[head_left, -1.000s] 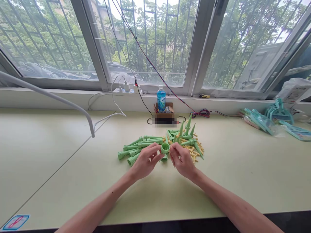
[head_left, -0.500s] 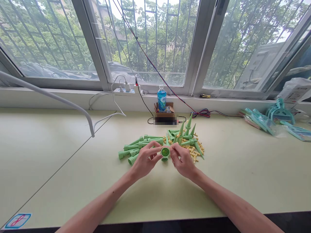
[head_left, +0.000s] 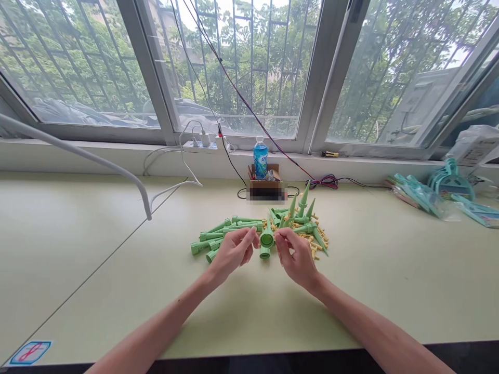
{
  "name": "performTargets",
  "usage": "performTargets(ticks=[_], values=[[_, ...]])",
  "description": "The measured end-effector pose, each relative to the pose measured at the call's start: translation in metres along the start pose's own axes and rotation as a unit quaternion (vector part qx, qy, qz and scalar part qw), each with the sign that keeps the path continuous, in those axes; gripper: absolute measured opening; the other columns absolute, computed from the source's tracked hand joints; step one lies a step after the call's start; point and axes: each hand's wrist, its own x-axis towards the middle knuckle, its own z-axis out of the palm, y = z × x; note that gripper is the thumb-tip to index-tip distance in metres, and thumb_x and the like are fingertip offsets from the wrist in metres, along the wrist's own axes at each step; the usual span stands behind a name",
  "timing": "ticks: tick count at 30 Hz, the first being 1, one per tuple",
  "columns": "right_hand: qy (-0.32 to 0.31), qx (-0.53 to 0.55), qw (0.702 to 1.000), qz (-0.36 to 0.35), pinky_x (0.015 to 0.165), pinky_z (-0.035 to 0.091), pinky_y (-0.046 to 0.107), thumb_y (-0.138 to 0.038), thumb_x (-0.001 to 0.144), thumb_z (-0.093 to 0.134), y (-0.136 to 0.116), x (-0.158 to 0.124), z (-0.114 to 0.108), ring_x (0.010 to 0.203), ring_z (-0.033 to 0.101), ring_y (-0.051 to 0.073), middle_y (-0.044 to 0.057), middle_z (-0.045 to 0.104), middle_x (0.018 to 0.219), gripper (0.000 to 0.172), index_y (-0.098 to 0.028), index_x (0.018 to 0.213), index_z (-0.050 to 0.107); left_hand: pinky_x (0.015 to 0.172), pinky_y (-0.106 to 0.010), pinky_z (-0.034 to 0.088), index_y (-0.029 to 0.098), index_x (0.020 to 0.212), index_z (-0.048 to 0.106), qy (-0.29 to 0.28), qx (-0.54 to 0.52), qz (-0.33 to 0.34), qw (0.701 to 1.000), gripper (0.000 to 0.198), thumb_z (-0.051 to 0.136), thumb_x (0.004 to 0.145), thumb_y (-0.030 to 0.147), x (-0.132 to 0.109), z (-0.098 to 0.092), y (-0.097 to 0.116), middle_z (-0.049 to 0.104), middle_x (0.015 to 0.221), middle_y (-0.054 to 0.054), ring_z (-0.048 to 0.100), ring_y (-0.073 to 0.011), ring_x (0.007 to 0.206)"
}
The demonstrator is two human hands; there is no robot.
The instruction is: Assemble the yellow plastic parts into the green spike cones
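Between my hands a green spike point(head_left: 267, 237) shows its round open end toward me, just above another green piece point(head_left: 264, 253). My left hand point(head_left: 234, 251) is left of it, thumb and fingertips pressed together; whatever they pinch is too small to make out. To its right, my right hand point(head_left: 297, 258) has its thumb and index finger pinched near the ring, their contents unclear. Long green tubes point(head_left: 210, 236) lie behind my left hand. Beyond my right hand, green cones point(head_left: 303, 200) stand and lie among small yellow connectors point(head_left: 320, 240).
A blue bottle point(head_left: 260, 158) stands at a small cardboard box point(head_left: 273, 174) by the window. A white curved tube point(head_left: 117, 169) hangs over the left side. Bagged turquoise items point(head_left: 421, 195) lie at the far right, cables point(head_left: 327, 181) behind the pile.
My left fingers have come off the green round end and drawn slightly left, closing together. The green spike's open end now sits a little higher. My right hand stays close beside it.
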Motion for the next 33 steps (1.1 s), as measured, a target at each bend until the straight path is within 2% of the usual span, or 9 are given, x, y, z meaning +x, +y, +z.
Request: performTargets(ticks=[2,5,14,19,27,33], values=[[0.001,-0.011,1.000,-0.013,0.051,0.034,0.021,-0.027,0.100,0.043,0.0003,0.0005,0.0002,0.049,0.041,0.009,-0.003,0.049,0.061,0.021,-0.019,0.084,0.054,0.038,-0.019,0.030,0.013,0.068,0.058,-0.038,-0.027,-0.021,0.999,0.055,0.044,0.092,0.060,0.0005,-0.0006,-0.0022,0.051,0.051,0.001,0.041,-0.0071,0.040],[-0.012,-0.021,0.999,-0.030,0.052,0.035,0.022,-0.026,0.099,0.044,0.0013,0.0006,0.0006,0.052,0.043,0.010,-0.002,0.052,0.063,0.022,-0.019,0.083,0.056,0.039,-0.020,0.029,0.012,0.068,0.059,-0.065,-0.046,-0.048,0.996,0.059,0.044,0.090,0.065,0.0005,-0.0002,-0.0045,0.057,0.060,-0.003,0.042,-0.0068,0.041],[-0.033,-0.013,0.999,-0.007,0.053,0.036,0.023,-0.030,0.099,0.044,0.0050,-0.0009,0.0013,0.052,0.047,0.011,-0.002,0.053,0.063,0.022,-0.019,0.085,0.055,0.041,-0.020,0.028,0.015,0.071,0.050,-0.088,-0.035,-0.048,0.994,0.048,0.052,0.089,0.060,-0.0024,0.0007,0.0017,0.047,0.050,0.003,0.040,-0.0076,0.042],[-0.033,-0.002,0.999,-0.001,0.052,0.036,0.023,-0.031,0.099,0.045,0.0062,-0.0004,0.0014,0.053,0.047,0.012,-0.001,0.053,0.064,0.021,-0.019,0.085,0.055,0.043,-0.020,0.029,0.016,0.073,0.051,-0.099,-0.017,-0.040,0.994,0.046,0.052,0.089,0.059,-0.0028,-0.0015,0.0014,0.049,0.051,0.003,0.040,-0.0077,0.044],[-0.029,-0.007,1.000,0.004,0.052,0.038,0.023,-0.033,0.098,0.045,0.0078,-0.0007,0.0010,0.053,0.045,0.012,-0.001,0.053,0.064,0.023,-0.019,0.084,0.056,0.045,-0.022,0.031,0.012,0.098,0.066,-0.100,0.000,-0.032,0.994,0.046,0.056,0.088,0.056,-0.0034,-0.0026,0.0018,0.046,0.050,0.005,0.037,-0.0074,0.044],[-0.025,-0.001,1.000,0.004,0.052,0.039,0.023,-0.032,0.098,0.046,0.0075,0.0000,0.0012,0.054,0.047,0.012,0.000,0.055,0.065,0.020,-0.019,0.086,0.056,0.044,-0.022,0.030,0.014,0.118,0.065,-0.099,0.005,-0.022,0.995,0.050,0.059,0.088,0.052,-0.0049,-0.0022,0.0030,0.043,0.053,0.005,0.038,-0.0083,0.046]])
